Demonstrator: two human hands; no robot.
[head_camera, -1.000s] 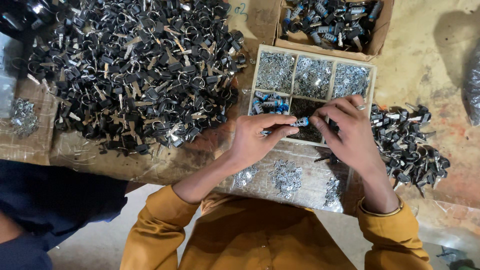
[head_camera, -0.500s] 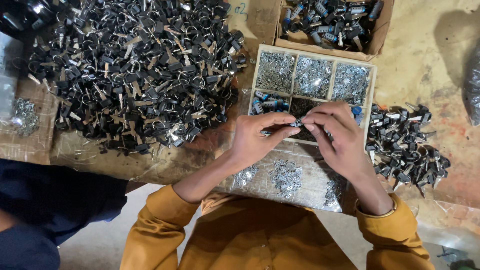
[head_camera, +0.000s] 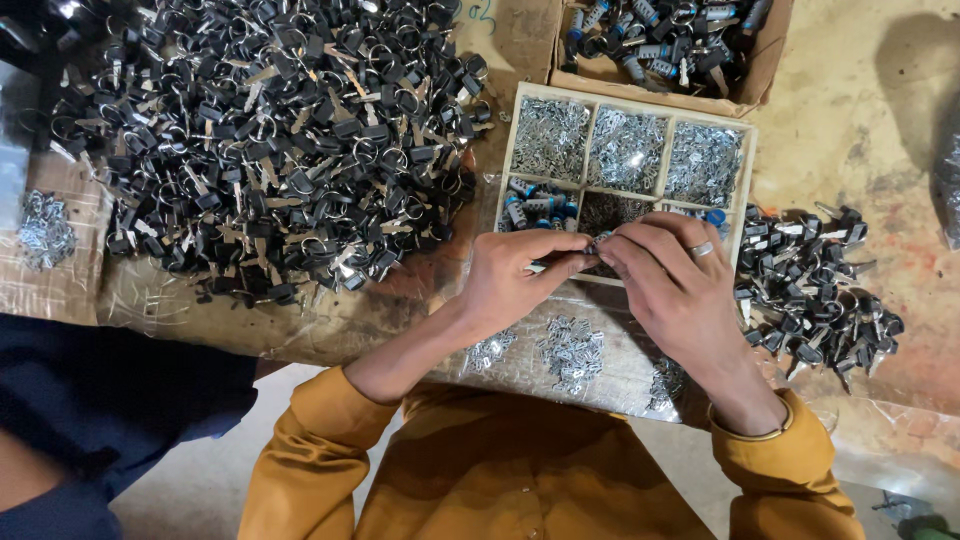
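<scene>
A small metal part (head_camera: 597, 243), too tiny for its kind to be told, is pinched between the fingertips of both hands above the front edge of a wooden divided tray (head_camera: 744, 170). The left hand (head_camera: 515, 280) is closed around it from 8 o'clock, thumb and forefinger pressed together at the part; the right hand (head_camera: 675, 275), with a ring on one finger, is curled in from 4 o'clock, its fingertips meeting those of the left. In the tray, the three back compartments at 12 o'clock are filled with small silvery metal pieces (head_camera: 627, 148), and blue-tipped cylinders (head_camera: 538, 208) are held in the front left compartment at 10 o'clock. More loose silvery pieces (head_camera: 572, 350) are scattered on the clear plastic sheet at 6 o'clock, under the wrists. A large heap of black-headed keys on rings (head_camera: 270, 140) is spread at 10 o'clock, and a smaller heap of black keys (head_camera: 815, 295) lies at 3 o'clock, just beside the right hand. A cardboard box (head_camera: 745, 95) holding more cylinders is seen at 1 o'clock beyond the tray. Another person's dark blue sleeve (head_camera: 100, 400) is seen at 8 o'clock.
</scene>
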